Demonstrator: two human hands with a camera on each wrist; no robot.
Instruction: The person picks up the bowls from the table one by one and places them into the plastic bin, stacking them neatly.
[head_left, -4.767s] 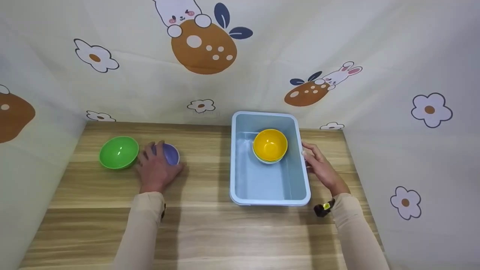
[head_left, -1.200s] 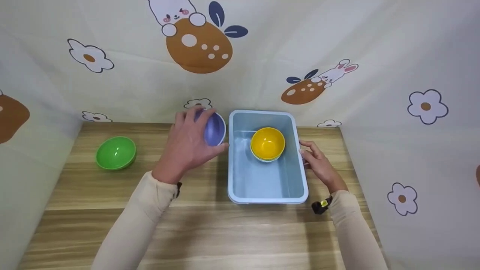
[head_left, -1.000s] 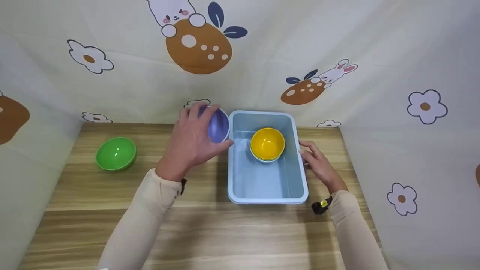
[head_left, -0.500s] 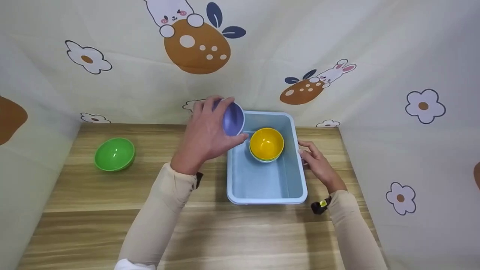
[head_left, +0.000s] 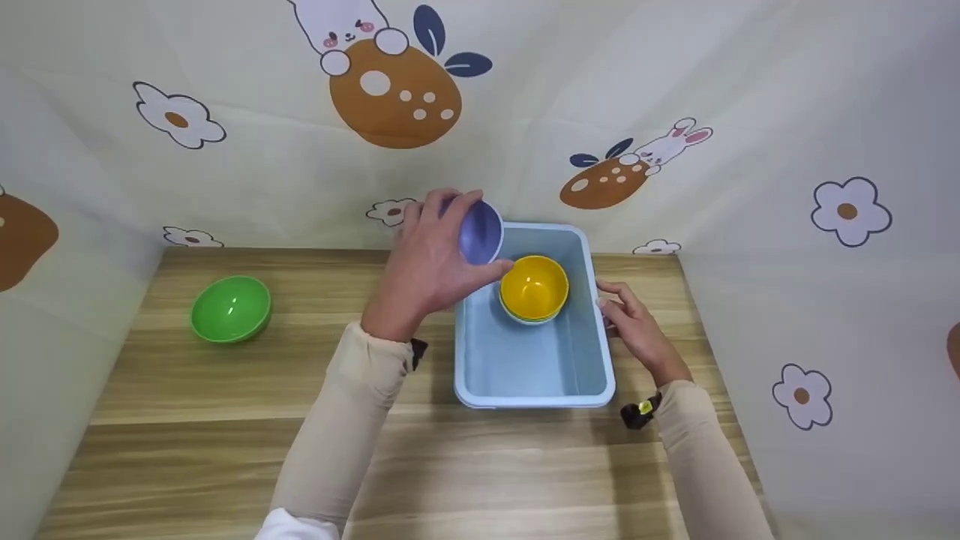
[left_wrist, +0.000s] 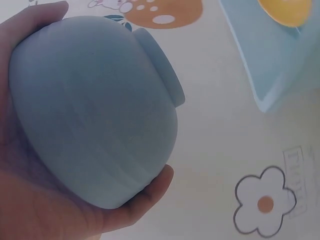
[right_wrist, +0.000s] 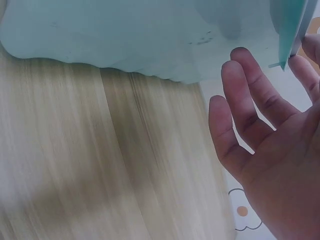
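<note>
My left hand [head_left: 435, 262] grips a small bowl [head_left: 481, 234], purple inside, with thumb and fingers spread around it. The bowl is tilted, its mouth turned to the right, over the back left corner of a light blue plastic bin [head_left: 534, 402]. In the left wrist view, the bowl's outside [left_wrist: 95, 110] looks blue-grey with a raised foot ring. Inside the bin stands a yellow bowl [head_left: 535, 289], nested on paler bowls whose edges show beneath. My right hand [head_left: 637, 330] pinches the bin's right rim; its other fingers [right_wrist: 240, 95] extend loosely beside the bin's outer wall.
A green bowl [head_left: 231, 309] stands at the left on the wood-grain table [head_left: 225, 435]. A pale cloth [head_left: 262, 172] printed with rabbits and flowers rises behind the table and along both sides.
The left hand has lifted the purple bowl from beside the green one and carried it right, over the bin's back left corner. The right hand stays at the bin's rim.
</note>
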